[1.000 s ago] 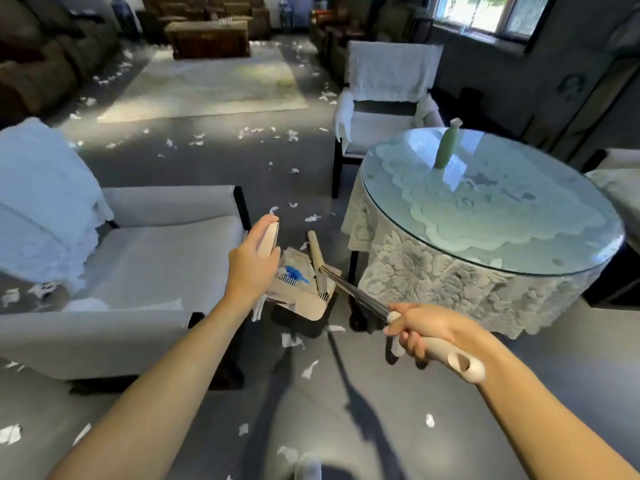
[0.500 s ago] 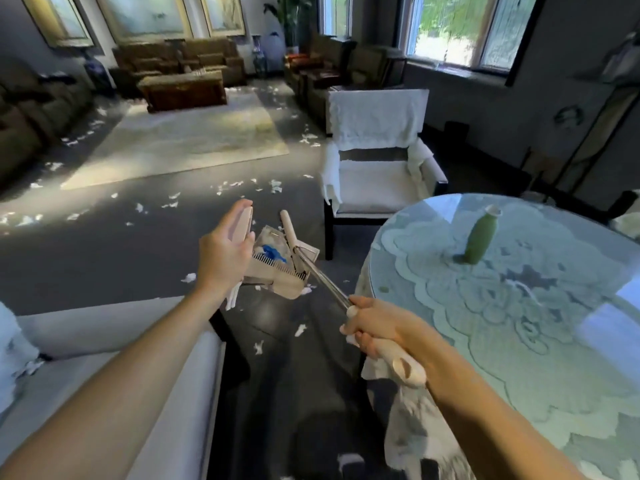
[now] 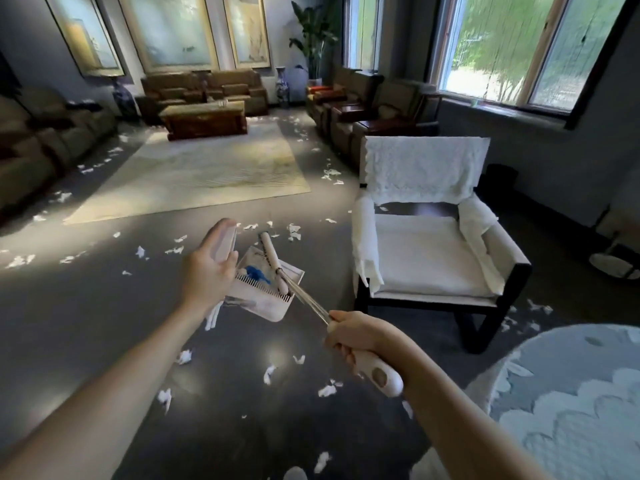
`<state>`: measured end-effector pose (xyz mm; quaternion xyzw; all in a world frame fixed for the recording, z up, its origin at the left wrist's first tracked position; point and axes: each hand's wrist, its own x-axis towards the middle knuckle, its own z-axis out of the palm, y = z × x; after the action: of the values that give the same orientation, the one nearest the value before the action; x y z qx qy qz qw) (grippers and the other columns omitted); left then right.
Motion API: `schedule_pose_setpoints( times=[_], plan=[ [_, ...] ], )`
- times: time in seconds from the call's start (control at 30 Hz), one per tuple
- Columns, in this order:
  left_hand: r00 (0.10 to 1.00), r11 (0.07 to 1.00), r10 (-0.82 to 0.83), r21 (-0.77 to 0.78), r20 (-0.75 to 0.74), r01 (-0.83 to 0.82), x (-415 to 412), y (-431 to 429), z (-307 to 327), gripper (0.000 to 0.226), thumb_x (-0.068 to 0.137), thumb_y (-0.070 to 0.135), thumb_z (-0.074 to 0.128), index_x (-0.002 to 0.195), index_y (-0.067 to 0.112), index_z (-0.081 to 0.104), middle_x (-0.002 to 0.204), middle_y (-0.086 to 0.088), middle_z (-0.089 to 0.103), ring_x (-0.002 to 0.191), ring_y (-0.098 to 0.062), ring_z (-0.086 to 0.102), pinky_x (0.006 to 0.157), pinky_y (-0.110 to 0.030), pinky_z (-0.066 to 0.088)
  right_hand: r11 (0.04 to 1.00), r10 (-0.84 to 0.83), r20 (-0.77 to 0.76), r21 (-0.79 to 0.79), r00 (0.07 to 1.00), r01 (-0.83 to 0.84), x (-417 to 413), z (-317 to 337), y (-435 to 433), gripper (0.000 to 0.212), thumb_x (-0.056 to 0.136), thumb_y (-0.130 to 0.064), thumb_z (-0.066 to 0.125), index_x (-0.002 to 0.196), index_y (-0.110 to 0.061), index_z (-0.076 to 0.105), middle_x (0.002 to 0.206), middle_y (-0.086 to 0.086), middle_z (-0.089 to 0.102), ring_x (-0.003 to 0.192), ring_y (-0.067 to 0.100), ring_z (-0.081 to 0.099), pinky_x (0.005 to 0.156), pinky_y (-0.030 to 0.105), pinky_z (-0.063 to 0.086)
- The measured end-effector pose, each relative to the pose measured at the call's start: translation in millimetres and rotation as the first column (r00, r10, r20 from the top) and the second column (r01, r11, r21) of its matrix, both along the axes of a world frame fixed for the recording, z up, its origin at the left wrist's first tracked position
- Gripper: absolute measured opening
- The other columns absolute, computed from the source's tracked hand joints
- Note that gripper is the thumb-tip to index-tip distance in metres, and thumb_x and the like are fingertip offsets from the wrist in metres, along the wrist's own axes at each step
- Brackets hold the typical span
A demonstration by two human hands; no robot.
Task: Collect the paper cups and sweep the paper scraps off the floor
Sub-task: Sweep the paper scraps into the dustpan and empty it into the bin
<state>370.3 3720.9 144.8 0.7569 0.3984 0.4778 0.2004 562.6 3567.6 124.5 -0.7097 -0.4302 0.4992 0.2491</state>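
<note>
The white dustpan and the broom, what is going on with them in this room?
A person's left hand holds the white plastic dustpan by its handle, above the dark floor. The right hand grips the white-handled, metal-shafted broom, its head lying across the pan. Many white paper scraps lie scattered on the floor.

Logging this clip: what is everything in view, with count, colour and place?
paper scraps: many, white, across the dark floor
dustpan: one, white, mid-frame
broom: one, white, metal shaft, head over dustpan
armchair: one, white-covered, right
round table: one, pale lace, lower right
rug: one, beige, centre back
sofas: several, brown, far end
left hand: grips dustpan handle
right hand: grips broom handle
</note>
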Motion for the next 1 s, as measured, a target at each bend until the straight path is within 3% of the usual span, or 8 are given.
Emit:
schedule_pose_setpoints(
  times=[0.1,0.23,0.37,0.47,0.57,0.63,0.8,1.0],
  plan=[
    [1.0,0.999,0.021,0.03,-0.009,-0.02,17.5,105.4,2.5,0.045,0.085,-0.001,0.06,0.126,0.019,0.058,0.109,0.037,0.054,0.088,-0.021,0.064,0.076,-0.031,0.049,0.999,-0.03,-0.047,-0.014,0.998,0.03,19.1,0.7,110.5,0.027,0.085,-0.009,0.057,0.111,-0.015,0.055,0.04,-0.005,0.049,0.037,0.009,0.043,0.04,0.02,0.039],
    [0.999,0.999,0.035,0.037,-0.037,-0.034,50.4,237.0,25.5,0.044,0.087,0.004,0.06,0.127,0.023,0.058,0.1,0.001,0.07,0.061,-0.022,0.061,0.061,-0.028,0.049,0.998,-0.061,-0.093,-0.007,0.994,0.061,50.8,6.3,235.9,0.043,0.083,-0.011,0.058,0.126,-0.013,0.051,0.04,-0.005,0.047,0.037,0.009,0.042,0.039,0.018,0.038],
    [0.999,0.997,0.005,0.074,-0.053,-0.001,93.2,356.6,41.9,0.045,0.086,0.002,0.06,0.129,0.017,0.058,0.114,0.016,0.056,0.093,-0.009,0.058,0.078,-0.018,0.042,0.994,-0.107,-0.195,-0.003,0.975,0.108,88.2,6.1,354.1,0.029,0.085,-0.01,0.057,0.109,-0.024,0.054,0.041,-0.007,0.046,0.035,0.006,0.041,0.038,0.017,0.039],
    [0.999,0.998,-0.018,0.054,-0.045,0.02,132.8,454.9,37.1,0.047,0.087,0.002,0.06,0.131,0.018,0.056,0.118,0.017,0.054,0.099,0.009,0.049,0.079,-0.007,0.036,0.991,-0.13,-0.242,-0.009,0.962,0.131,123.8,-3.3,449.1,0.036,0.088,-0.007,0.056,0.11,-0.035,0.05,0.041,-0.007,0.046,0.037,0.005,0.041,0.039,0.018,0.04],
    [0.997,0.997,-0.036,0.061,-0.075,0.041,183.3,563.0,25.5,0.046,0.089,0.006,0.059,0.13,0.024,0.055,0.115,0.012,0.059,0.094,-0.002,0.056,0.073,-0.009,0.04,0.987,-0.16,-0.286,-0.015,0.945,0.162,169.7,-17.8,546.1,0.035,0.089,-0.006,0.054,0.104,-0.037,0.048,0.04,-0.006,0.044,0.036,0.006,0.04,0.038,0.018,0.039],
    [0.994,0.996,-0.064,0.057,-0.084,0.069,225.1,638.0,20.6,0.046,0.089,0.008,0.059,0.129,0.029,0.054,0.117,0.016,0.054,0.096,0.006,0.049,0.073,-0.005,0.037,0.983,-0.18,-0.279,-0.006,0.943,0.185,205.8,-25.5,616.4,0.036,0.088,-0.005,0.055,0.108,-0.034,0.05,0.04,-0.005,0.044,0.036,0.007,0.04,0.038,0.019,0.039],
    [0.99,0.993,-0.088,0.064,-0.108,0.096,319.6,808.6,30.0,0.048,0.087,0.007,0.063,0.13,0.026,0.055,0.114,0.015,0.052,0.093,-0.011,0.052,0.074,-0.023,0.04,0.966,-0.249,-0.283,-0.008,0.926,0.257,283.4,-3.8,780.0,0.039,0.089,-0.006,0.054,0.117,-0.032,0.048,0.042,-0.005,0.045,0.04,0.009,0.043,0.042,0.022,0.041],
    [0.987,0.989,-0.143,0.023,-0.074,0.145,427.4,974.5,43.7,0.048,0.087,0.006,0.063,0.13,0.024,0.056,0.117,0.002,0.061,0.097,-0.019,0.058,0.076,-0.028,0.048,0.929,-0.361,-0.251,-0.013,0.898,0.37,368.0,34.3,925.1,0.041,0.092,-0.001,0.049,0.131,-0.014,0.048,0.046,-0.001,0.041,0.039,0.008,0.038,0.037,0.019,0.036]
  ],
)
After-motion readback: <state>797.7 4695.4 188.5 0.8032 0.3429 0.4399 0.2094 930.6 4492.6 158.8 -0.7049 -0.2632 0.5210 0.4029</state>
